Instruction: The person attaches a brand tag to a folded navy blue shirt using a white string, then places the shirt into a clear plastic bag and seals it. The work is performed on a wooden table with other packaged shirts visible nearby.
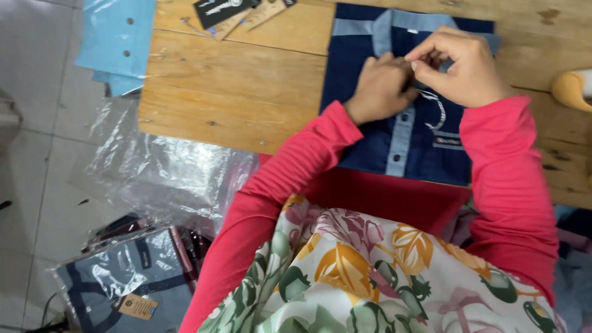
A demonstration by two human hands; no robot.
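Observation:
A folded dark blue shirt (425, 142) with a light blue collar and button strip lies on the wooden table (240, 92). My left hand (379, 89) rests on the shirt's chest near the button strip, fingers curled. My right hand (459, 65) is just to its right, fingertips pinched on something small at the front of the shirt; what it pinches is too small to tell. Both arms wear red sleeves.
Cardboard hang tags (237, 15) lie at the table's far edge. A light blue shirt (117, 43) hangs off the far left corner. Clear plastic bags (166, 172) and a bagged folded shirt (129, 277) sit on the floor to the left. A yellow object (570, 89) lies at the right edge.

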